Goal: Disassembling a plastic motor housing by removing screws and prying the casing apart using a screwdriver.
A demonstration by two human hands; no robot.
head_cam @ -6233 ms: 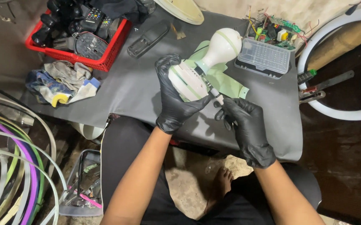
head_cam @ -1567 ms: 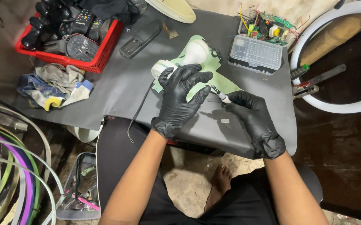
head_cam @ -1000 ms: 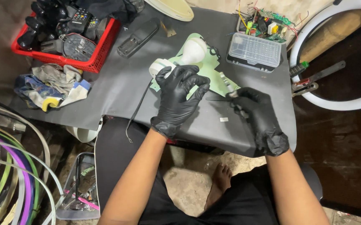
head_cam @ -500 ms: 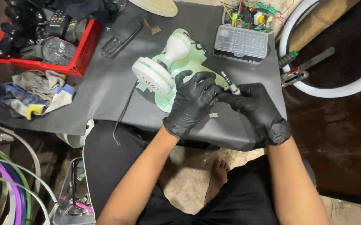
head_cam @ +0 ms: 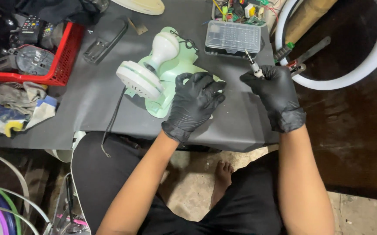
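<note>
— What lies under your hands?

— A dark table (head_cam: 240,126) — largest thing here. On it, just left of your left hand (head_cam: 195,102), the pale green fan (head_cam: 153,72) lies tipped over, its round head toward you, likely so the base faces up for work.

— And the left hand?

— Gloved, fingers curled loosely, resting on the fan's base plate to steady it; it grips nothing.

— The right?

— Your right hand (head_cam: 275,93) is closed round a small screwdriver (head_cam: 254,67), tip pointing away, toward the clear bit case (head_cam: 234,38) just beyond it.
</note>
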